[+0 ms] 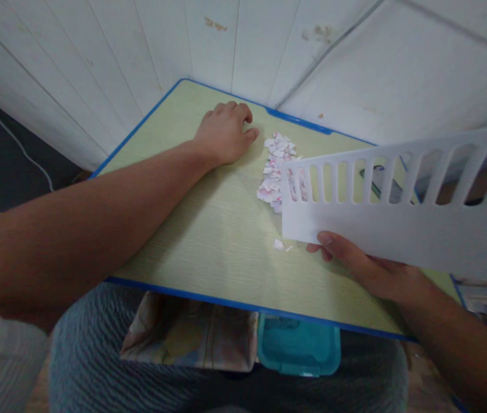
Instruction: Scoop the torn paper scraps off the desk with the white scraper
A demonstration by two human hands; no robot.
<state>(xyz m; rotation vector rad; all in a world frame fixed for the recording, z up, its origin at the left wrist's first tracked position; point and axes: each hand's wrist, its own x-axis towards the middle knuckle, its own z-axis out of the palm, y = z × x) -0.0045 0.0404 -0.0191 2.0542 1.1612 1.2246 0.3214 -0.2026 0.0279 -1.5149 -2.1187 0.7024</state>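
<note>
My right hand (355,261) grips the lower edge of a long white slotted plastic panel (381,235), thumb on its near face. The panel is tilted above the right side of the table, its left end next to a heap of torn paper scraps (275,166) and covering part of it. Left of the heap, my left hand (228,132) rests on the tabletop with nothing in it, fingers loosely bent and apart. A small loose paper scrap (279,245) lies below the heap.
The pale green table (191,229) has a blue rim and stands near a white plank wall (209,46). Under its front edge, a patterned cloth pouch (195,335) and a teal plastic container (299,347) sit at my lap. A cable (329,51) runs along the wall.
</note>
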